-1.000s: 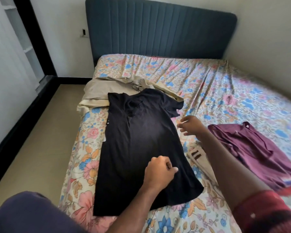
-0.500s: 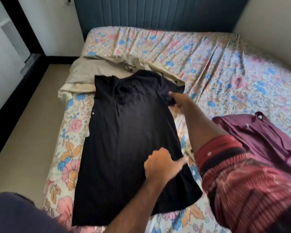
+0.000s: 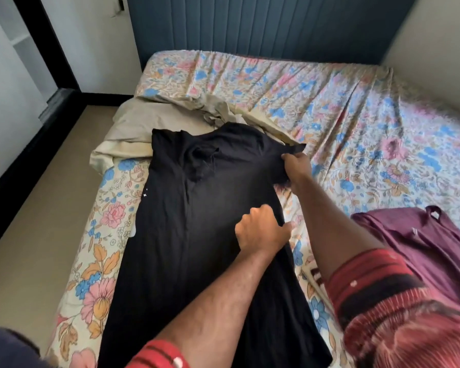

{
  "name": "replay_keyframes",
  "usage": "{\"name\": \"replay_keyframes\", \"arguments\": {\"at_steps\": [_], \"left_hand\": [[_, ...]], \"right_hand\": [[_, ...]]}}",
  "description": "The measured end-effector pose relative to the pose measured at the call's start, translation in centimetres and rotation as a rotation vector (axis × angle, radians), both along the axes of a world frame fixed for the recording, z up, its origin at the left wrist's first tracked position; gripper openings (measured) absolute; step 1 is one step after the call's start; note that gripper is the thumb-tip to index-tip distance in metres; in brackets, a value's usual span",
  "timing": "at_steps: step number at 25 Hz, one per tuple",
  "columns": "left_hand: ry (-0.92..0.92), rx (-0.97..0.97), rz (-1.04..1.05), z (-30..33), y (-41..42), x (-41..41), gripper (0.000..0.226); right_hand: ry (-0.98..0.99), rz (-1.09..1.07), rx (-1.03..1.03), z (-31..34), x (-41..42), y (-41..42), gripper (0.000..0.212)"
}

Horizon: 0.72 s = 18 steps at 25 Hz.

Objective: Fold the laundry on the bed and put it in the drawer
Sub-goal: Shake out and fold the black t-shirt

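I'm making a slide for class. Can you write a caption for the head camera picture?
Both hands pinch the black shirt on the bed: right hand at the sleeve, left hand at the side edge.

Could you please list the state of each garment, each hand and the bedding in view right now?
Black T-shirt: spread flat on the bed, not yet folded.
Right hand: pinching the T-shirt's right sleeve.
Left hand: curled on the T-shirt's right side edge, gripping the fabric.
Maroon garment: lying unfolded, rumpled.
Beige cloth: crumpled, partly under the T-shirt.
Floral sheet: wrinkled.
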State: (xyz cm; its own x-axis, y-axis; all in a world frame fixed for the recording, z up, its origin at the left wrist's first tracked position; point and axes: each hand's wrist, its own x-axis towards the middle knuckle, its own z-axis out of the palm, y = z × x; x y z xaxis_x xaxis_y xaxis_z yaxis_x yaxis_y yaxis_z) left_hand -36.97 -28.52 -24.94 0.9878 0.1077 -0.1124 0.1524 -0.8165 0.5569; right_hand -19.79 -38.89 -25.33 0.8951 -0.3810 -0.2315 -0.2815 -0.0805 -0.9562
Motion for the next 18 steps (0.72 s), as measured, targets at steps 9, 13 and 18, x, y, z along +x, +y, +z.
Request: {"name": "replay_keyframes", "arguments": {"at_steps": [9,13,18], "left_hand": [[-0.064,-0.481,0.152,-0.9,3.4,0.7,0.013],[-0.001,-1.128,0.409,-1.5,8.9,-1.6,0.022],[0.219,-1.584,0.542,-2.4,13.4,-2.6,0.025]], "right_hand": [[-0.432,0.001,-0.347,3.6,-0.2,3.5,0.015],[-0.507,0.377,-0.665,6.2,0.4,13.2,0.013],[-0.351,0.648,-0.743,4.7,-5.1,18.0,0.014]]}}
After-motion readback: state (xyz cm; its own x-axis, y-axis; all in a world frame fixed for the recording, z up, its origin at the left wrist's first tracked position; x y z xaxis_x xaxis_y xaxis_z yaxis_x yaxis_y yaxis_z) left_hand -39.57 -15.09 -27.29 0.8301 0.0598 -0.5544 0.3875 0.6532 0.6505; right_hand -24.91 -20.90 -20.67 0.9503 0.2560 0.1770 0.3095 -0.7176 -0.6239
